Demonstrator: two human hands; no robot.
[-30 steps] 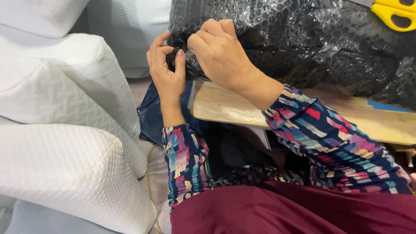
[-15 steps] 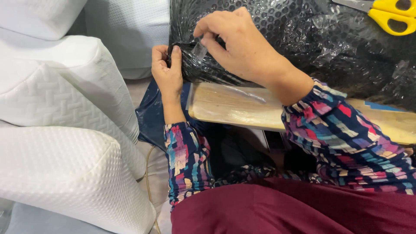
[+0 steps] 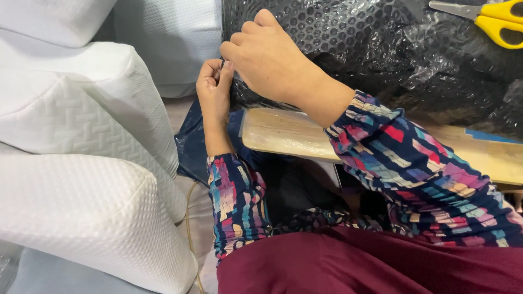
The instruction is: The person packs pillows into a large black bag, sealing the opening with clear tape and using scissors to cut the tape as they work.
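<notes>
A big bundle wrapped in black bubble wrap (image 3: pixel 370 49) lies on a wooden board (image 3: pixel 294 133) in front of me. My left hand (image 3: pixel 213 87) pinches the wrap's left edge with fingers closed on the plastic. Just above and to the right, my right hand (image 3: pixel 269 54) presses down on the same edge, its fingertips curled onto the wrap beside the left thumb. Both arms wear multicoloured patterned sleeves.
Yellow-handled scissors (image 3: pixel 490 22) rest on top of the bundle at the upper right. Several white textured foam pillows (image 3: pixel 81 130) are stacked to my left. A dark blue bag (image 3: pixel 193 147) hangs below the board. My maroon garment (image 3: pixel 354 267) fills the bottom.
My right hand lifted a flap of the wrap, then came back down onto the left edge. My left hand stayed at that edge, shifting slightly.
</notes>
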